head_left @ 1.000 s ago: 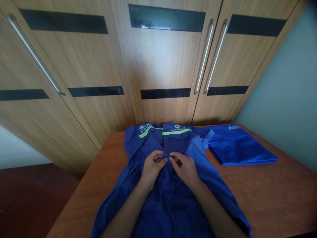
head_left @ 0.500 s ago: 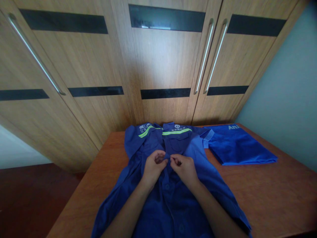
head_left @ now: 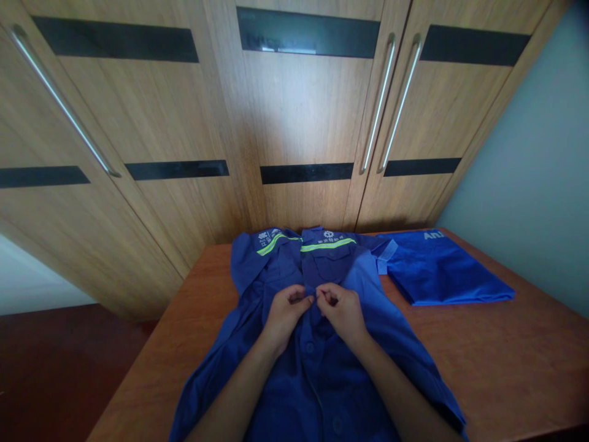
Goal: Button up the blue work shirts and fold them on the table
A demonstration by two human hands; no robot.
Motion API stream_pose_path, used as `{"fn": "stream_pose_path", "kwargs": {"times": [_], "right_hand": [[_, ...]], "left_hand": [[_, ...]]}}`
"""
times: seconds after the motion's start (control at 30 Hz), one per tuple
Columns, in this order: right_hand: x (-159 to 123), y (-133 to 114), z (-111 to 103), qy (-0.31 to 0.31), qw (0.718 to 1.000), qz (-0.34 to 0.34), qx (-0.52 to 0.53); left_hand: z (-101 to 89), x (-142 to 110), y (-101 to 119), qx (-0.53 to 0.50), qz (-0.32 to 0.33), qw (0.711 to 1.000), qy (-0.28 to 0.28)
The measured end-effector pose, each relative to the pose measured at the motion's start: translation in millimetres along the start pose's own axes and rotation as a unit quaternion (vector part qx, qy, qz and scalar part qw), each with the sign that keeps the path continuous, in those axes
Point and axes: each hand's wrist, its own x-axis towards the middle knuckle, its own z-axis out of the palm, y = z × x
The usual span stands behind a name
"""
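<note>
A dark blue work jacket (head_left: 294,380) lies spread front side up, its collar at the far end. Yellow-green reflective strips and white lettering cross its chest. At the middle of the front placket, my left hand (head_left: 286,313) pinches the fabric edge between thumb and fingers. Close beside it, my right hand (head_left: 341,310) grips the same placket with thumb and forefinger, the fingertips of both hands almost meeting. Whatever small part sits between the fingertips is hidden. Lower on the placket a button (head_left: 310,347) shows.
The jacket rests on a reddish-brown wooden table (head_left: 497,356). To the right lies a folded bright blue cloth item (head_left: 446,270) with pale letters. Behind the table stands a wooden wardrobe (head_left: 304,110) with long metal handles. A pale wall (head_left: 534,184) rises on the right.
My left hand's fingers have drawn down slightly and curled closer to the thumb at the placket. The right hand shifts only a little; the jacket stays in place.
</note>
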Motion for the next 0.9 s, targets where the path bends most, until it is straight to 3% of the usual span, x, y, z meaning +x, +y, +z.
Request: {"fn": "stream_pose_path", "kwargs": {"times": [0.27, 0.4, 0.47, 0.57, 0.63, 0.73, 0.83, 0.9], "right_hand": [[1.5, -1.7, -5.9, 0.003, 0.999, 0.004, -0.050], [1.8, -3.4, -8.8, -0.012, 1.000, 0.017, 0.000], [2.5, -1.0, -8.1, -0.018, 1.000, 0.020, 0.000], [4.8, 7.6, -7.2, 0.007, 0.999, 0.049, -0.011], [6.4, 14.2, -7.7, 0.050, 0.995, 0.090, 0.013], [7.6, 20.3, -9.6, 0.105, 0.981, 0.147, 0.066], [7.8, 19.3, -11.3, 0.098, 0.978, 0.159, 0.094], [8.2, 16.0, -12.1, 0.077, 0.979, 0.151, 0.110]], "left_hand": [[0.0, -1.2, 0.9, 0.009, 0.021, 1.000, 0.018], [-0.9, -2.5, 6.3, 0.052, 0.068, 0.994, -0.066], [-2.4, -2.1, 7.9, 0.134, 0.134, 0.978, -0.091], [-4.7, -1.2, 7.2, 0.294, 0.199, 0.934, -0.029], [-5.1, -0.6, 4.6, 0.379, 0.205, 0.902, 0.015], [-3.0, 0.8, -1.1, 0.469, 0.197, 0.861, 0.009], [0.7, 3.7, -4.4, 0.518, 0.188, 0.834, -0.024], [2.7, 7.0, -4.1, 0.522, 0.188, 0.832, -0.028]]}}
